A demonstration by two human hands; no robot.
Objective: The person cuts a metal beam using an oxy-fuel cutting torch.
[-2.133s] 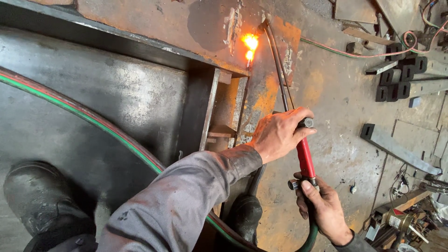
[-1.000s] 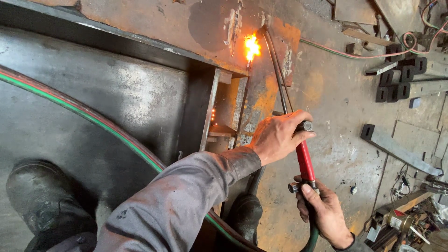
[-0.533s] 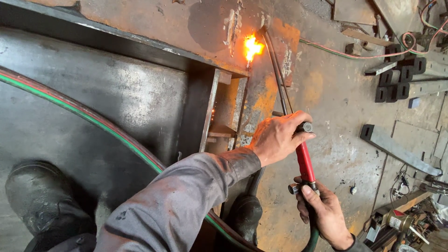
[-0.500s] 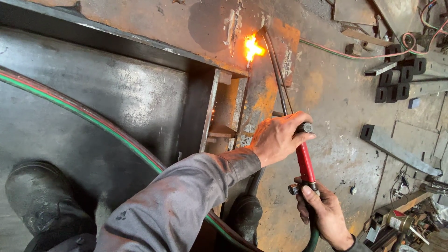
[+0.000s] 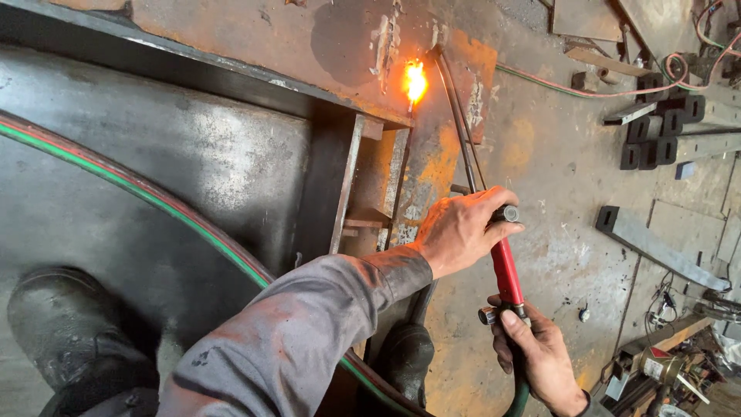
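Left hand: fingers wrapped tight round the upper end of the cutting torch, by the small dark valve knob at the top of its red handle.
Right hand: fingers curled closed on the lower end of the handle, where the green hose joins.
Torch: its thin dark twin tubes run from the handle up to the rusty steel plate, the tip just beside the flame.
Flame: bright orange-yellow, at the plate's lower edge near its right corner.
Change: over the last two seconds the glow has crept slightly along the plate edge and both hands have kept their grips; the heating looks steady, not yet finished.
Materials: the plate is flat, orange-brown with rust and pale scorch streaks; the large steel sheet below it is grey, dull and scuffed; a paired red and green hose curves across it.
Floor: stained concrete floor with a long grey steel bar and dark blocky pieces towards the right edge.
Boots: a worn black boot at lower left.
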